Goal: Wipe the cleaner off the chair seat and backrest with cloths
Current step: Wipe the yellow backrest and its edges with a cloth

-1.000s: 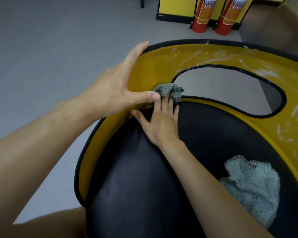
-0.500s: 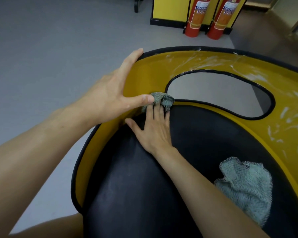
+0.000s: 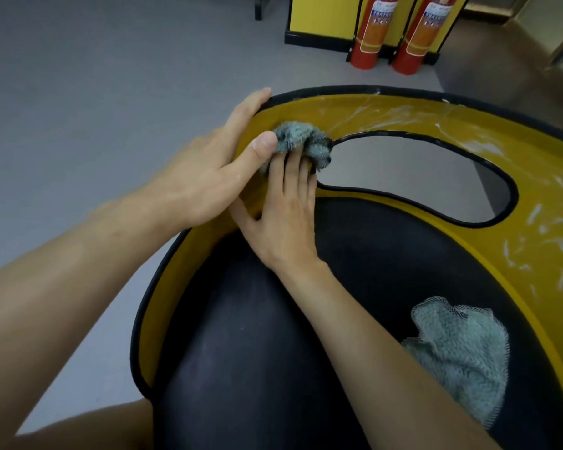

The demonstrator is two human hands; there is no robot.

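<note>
**Cloth pressed on backrest by the cut-out's left end**

- The left hand (image 3: 205,180) is clamped over the left rim of the yellow backrest (image 3: 468,121). Its fingers are laid flat along the outer face and its thumb is set on the inner face, so the rim is pinched between them.
- The right hand (image 3: 283,219) is held flat with its fingers straight and close together. A bunched cloth (image 3: 301,141) is pressed against the inner face of the backrest. The fingertips are covered by the bunch, so whether they are hooked into it cannot be told.
- The bunched cloth is located just beside the left end of the cut-out (image 3: 403,180), touching the left thumb tip.
- A second cloth (image 3: 462,355) is left crumpled on the black seat (image 3: 257,352), at its right side and to the right of the right forearm. It is held by neither hand.
- White cleaner streaks (image 3: 533,245) are seen on the right part of the backrest and along its top band above the cut-out. The left part near the hands appears plain yellow.
- Two red fire extinguishers (image 3: 371,40) are stood on the grey floor (image 3: 78,92) beyond the chair, against a yellow panel (image 3: 319,14).
</note>
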